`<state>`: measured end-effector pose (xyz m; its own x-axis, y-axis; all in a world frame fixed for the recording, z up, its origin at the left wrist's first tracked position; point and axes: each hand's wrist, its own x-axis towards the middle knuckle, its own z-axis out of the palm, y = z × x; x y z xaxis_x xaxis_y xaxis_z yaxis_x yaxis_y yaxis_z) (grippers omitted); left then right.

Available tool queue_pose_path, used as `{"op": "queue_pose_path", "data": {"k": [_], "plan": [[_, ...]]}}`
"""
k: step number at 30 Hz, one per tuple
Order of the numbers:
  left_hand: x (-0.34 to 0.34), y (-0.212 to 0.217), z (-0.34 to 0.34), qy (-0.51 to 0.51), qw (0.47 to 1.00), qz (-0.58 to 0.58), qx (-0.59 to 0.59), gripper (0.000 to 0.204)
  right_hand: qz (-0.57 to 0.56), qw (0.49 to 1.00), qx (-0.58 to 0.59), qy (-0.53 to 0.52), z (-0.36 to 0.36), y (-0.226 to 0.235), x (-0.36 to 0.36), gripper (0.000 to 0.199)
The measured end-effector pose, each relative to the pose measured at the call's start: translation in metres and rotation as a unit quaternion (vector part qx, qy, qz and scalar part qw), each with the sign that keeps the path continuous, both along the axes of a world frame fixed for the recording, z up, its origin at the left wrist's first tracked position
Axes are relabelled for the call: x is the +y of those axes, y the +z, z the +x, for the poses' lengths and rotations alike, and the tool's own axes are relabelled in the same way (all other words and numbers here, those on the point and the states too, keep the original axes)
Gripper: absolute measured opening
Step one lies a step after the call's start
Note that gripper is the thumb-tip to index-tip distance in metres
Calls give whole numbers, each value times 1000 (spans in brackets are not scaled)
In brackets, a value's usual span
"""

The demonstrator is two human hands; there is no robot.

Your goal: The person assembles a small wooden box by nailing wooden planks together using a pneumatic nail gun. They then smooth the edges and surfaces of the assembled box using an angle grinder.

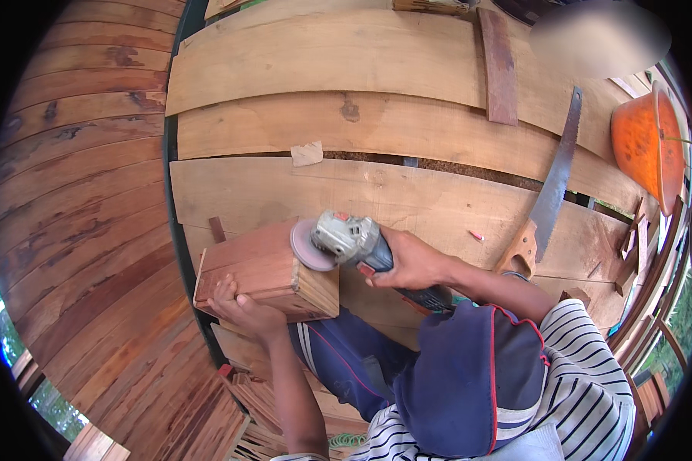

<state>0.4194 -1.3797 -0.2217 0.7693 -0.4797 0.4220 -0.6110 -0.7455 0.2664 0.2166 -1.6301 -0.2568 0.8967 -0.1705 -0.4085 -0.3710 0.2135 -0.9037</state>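
Observation:
A reddish wooden box (246, 257), with pale finger-like joints at its right corner, leans by my legs on the planks. My left hand (242, 307) grips its near side, fingers spread over the wood. In my right hand (411, 261) is a grey and dark angle grinder (350, 237), the fingers wrapped around its body. Its round disc (307, 250) lies against the upper edge of the box near the jointed corner. Whether the disc is spinning I cannot tell.
A handsaw (557, 180) with a wooden handle lies to the right, and an orange bucket (642, 146) is tipped at the far right. A dark wood strip (498, 69) and a small scrap (307, 154) rest on the wide planks (323, 58). A reddish plank wall (84, 207) stands left.

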Motion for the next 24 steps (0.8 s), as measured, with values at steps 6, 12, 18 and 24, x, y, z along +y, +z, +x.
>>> {"op": "queue_pose_path", "data": {"k": [6, 12, 18, 24], "plan": [[3, 0, -2, -19, 1000, -2, -6, 40, 19, 998, 9, 53, -4, 18, -10, 69], [0, 1, -6, -21, 1000, 2, -1, 42, -17, 997, 43, 67, 11, 3, -31, 70], [4, 2, -6, -19, 1000, 5, 0, 41, -5, 997, -2, 77, 7, 10, -25, 64], [6, 1, -5, -20, 1000, 0, 0, 38, 67, 991, -27, 108, 21, 22, -52, 60]]}}
